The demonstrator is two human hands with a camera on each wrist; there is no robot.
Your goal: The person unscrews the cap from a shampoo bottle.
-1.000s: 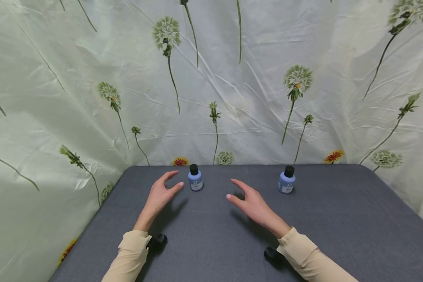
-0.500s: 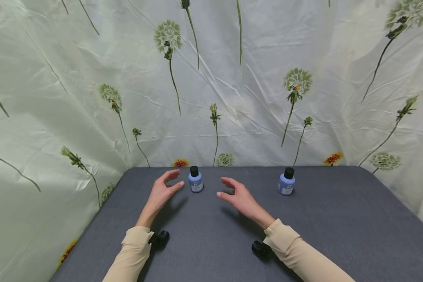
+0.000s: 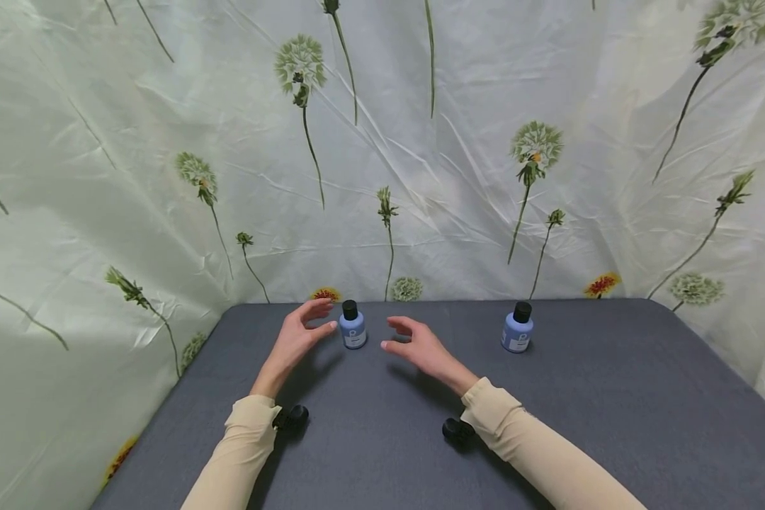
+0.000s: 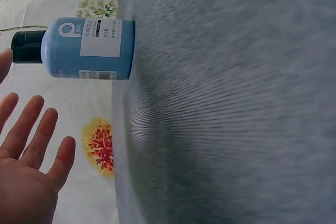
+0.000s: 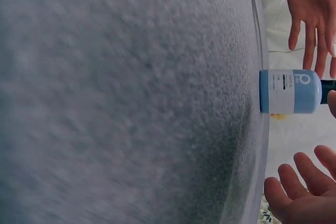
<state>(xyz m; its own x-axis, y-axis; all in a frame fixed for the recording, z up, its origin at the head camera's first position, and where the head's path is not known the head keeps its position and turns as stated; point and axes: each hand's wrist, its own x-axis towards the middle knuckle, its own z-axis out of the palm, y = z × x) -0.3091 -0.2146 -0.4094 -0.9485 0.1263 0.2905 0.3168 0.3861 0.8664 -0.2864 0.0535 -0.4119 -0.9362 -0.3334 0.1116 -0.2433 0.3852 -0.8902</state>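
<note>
A small blue bottle (image 3: 353, 333) with a black cap and a white label stands upright on the table between my two hands. Just to its left, my left hand (image 3: 296, 338) hovers with thumb and fingers spread apart, the thumb tip close to the bottle; whether they touch I cannot tell. On the other side my right hand (image 3: 423, 350) is held in the air, its fingers slightly bent and apart from the bottle. Neither hand holds anything. In the left wrist view the bottle (image 4: 89, 51) shows its label beyond the spread fingers; the right wrist view shows this bottle (image 5: 291, 92) too.
A second blue bottle (image 3: 517, 334) with a black cap stands farther right, near the table's back edge. Dark grey cloth covers the table (image 3: 382, 439). Behind and to the left hangs a pale curtain (image 3: 459, 234) with printed flowers. Each wrist carries a black camera.
My right hand has moved left toward the nearer bottle. My left hand has shifted slightly right and forward, closing the gap to it. Both bottles have stayed in place.
</note>
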